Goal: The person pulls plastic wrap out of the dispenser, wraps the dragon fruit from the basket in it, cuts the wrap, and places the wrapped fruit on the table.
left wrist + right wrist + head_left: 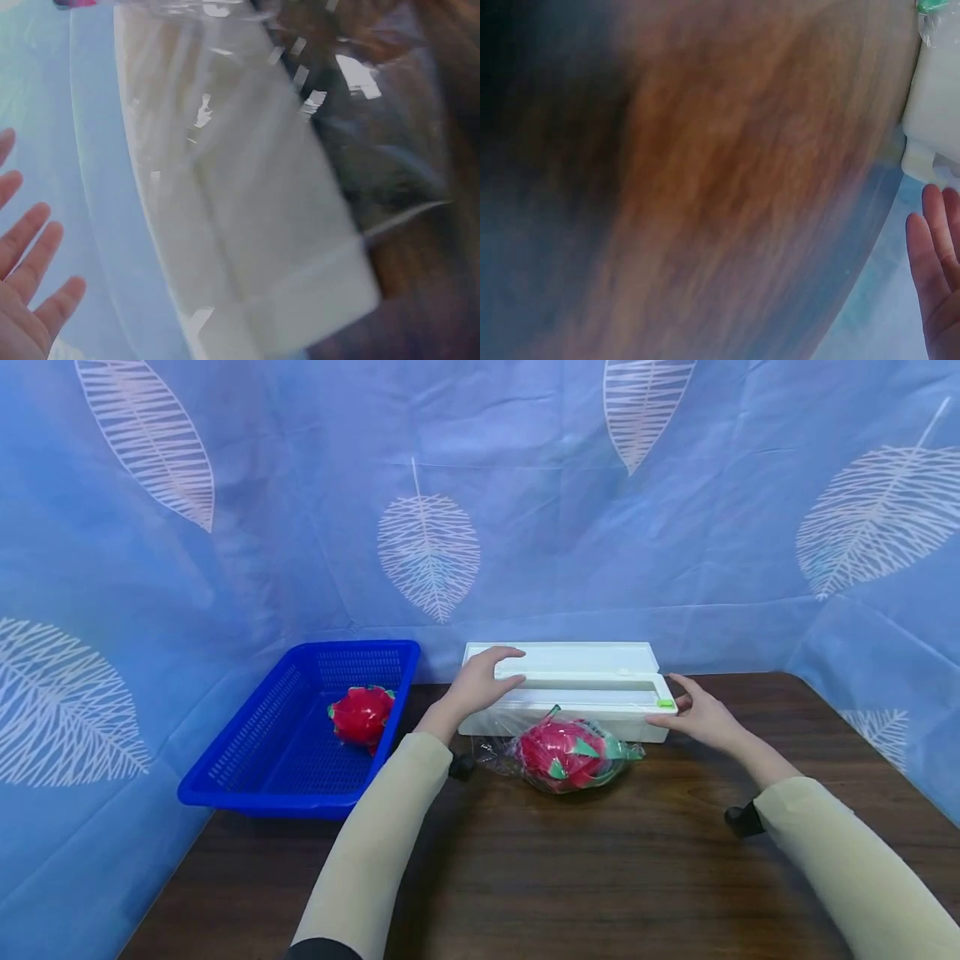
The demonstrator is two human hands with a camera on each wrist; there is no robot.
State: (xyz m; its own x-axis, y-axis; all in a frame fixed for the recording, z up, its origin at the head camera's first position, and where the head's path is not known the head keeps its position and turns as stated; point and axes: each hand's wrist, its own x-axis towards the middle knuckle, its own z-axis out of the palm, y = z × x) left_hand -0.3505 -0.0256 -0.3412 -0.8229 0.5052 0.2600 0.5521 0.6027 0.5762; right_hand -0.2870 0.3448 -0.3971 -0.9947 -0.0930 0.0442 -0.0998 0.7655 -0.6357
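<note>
A long white box with its lid raised, which looks like a cling film dispenser (555,720), stands at the back of the table. Clear film wraps a red dragon fruit (562,755) with green tips, lying against the box's front. Over the box's left end is my left hand (480,683), fingers spread apart and holding nothing. My right hand (702,714) is at the box's right end, its thumb close to the front corner; whether it touches cannot be told. In the left wrist view, loose clear film (375,142) hangs across the box's end. Straight fingers show in the right wrist view.
A blue plastic basket (258,800) at the left holds a second red dragon fruit (362,717). Blue cloth (525,568) with white leaf prints hangs behind the brown wooden table (585,877). A small green slider (665,702) sits on the box's right front edge.
</note>
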